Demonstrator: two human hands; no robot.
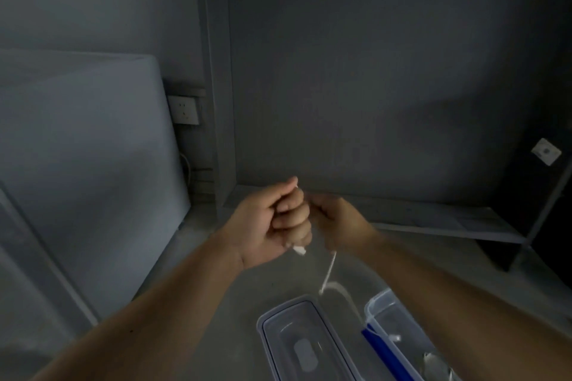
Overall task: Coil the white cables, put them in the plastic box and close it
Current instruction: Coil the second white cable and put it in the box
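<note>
Above the grey table (198, 272), at the middle of my view, I am seeing both bare hands raised and pressed knuckle to knuckle. The left hand (272, 223) is curling into a tight fist around a white cable (329, 269), thumb lying over the index finger, with a white plug end (299, 249) poking out below the little finger. The right hand (339, 223) is sitting just beside it, its back turned toward me and fingers folded under; it is blurred, and I am reading it as pinching the same cable, which is dropping from beneath it. Both forearms are reaching in from the lower corners, converging at the hands. The cable is hanging down slack, bending near the table and trailing toward the clear plastic box (376, 312) at the lower right, where another white end is lying inside. Left of that box, a clear lid (263, 323) is lying flat on the table. Behind, a wall socket (184, 110) is showing on the grey wall.
</note>
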